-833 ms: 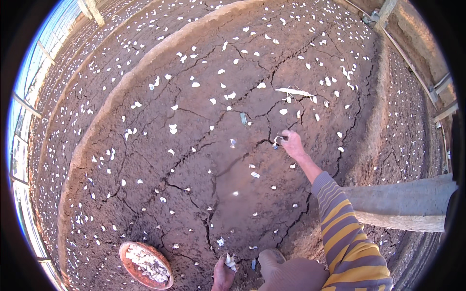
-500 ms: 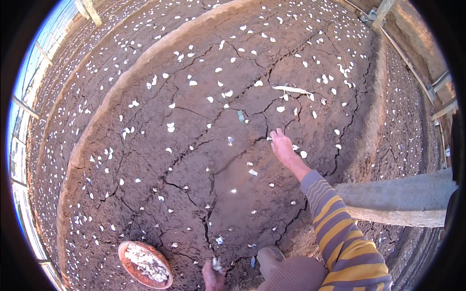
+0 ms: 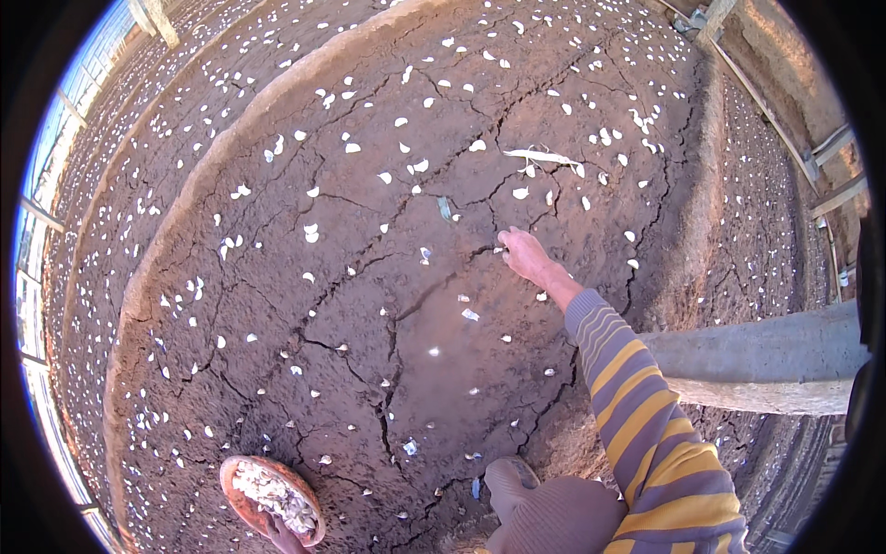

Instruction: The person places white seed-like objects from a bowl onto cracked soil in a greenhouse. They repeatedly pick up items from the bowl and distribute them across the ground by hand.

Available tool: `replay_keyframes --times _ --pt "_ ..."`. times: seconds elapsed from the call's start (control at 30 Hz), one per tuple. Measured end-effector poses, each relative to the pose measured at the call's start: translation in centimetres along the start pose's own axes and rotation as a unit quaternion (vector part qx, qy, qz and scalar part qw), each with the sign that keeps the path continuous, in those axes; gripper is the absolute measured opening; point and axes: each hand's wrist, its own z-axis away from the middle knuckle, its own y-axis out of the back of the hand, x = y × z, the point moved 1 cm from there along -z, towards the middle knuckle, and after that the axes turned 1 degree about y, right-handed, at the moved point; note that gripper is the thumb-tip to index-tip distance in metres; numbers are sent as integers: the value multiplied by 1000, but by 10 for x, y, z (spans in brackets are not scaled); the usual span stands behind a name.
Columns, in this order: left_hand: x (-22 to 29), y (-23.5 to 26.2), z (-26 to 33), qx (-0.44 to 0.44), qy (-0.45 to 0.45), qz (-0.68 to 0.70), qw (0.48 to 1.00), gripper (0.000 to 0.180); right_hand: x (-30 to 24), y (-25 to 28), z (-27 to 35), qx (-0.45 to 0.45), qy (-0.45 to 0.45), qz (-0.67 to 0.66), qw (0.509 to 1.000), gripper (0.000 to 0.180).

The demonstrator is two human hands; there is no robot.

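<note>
My right hand (image 3: pixel 524 255) reaches down to the cracked brown soil (image 3: pixel 434 323), its fingers pinched at a small white garlic clove (image 3: pixel 499 249) touching the ground. At the lower left, a reddish oval bowl (image 3: pixel 231 492) stands on the soil, filled with garlic cloves (image 3: pixel 272 494). My left hand (image 3: pixel 284 535) is at the bowl's near edge, its fingers over the cloves; the picture's lower edge and blur hide how they are bent. Many loose cloves (image 3: pixel 520 193) lie spread over the soil around my right hand.
A pale dry stalk (image 3: pixel 543 157) lies beyond my right hand. A concrete post (image 3: pixel 757 355) stands close to my right arm. Raised soil ridges (image 3: pixel 198 180) border the bed on both sides. My bent knee (image 3: pixel 563 517) is at the bottom.
My left hand has moved left from over the soil to the bowl; the cloves seen in it before no longer show. My right hand stays low at the soil as the view shifts slightly.
</note>
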Motion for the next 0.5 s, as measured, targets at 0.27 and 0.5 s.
replay_keyframes --times 0.27,0.5 --pt "-60 23 37 10 123 66 990 27 -7 8 -5 -39 0 -5 999 15" --pt "-89 19 49 -47 153 141 977 32 -29 10 -10 -126 86 173 973 14"
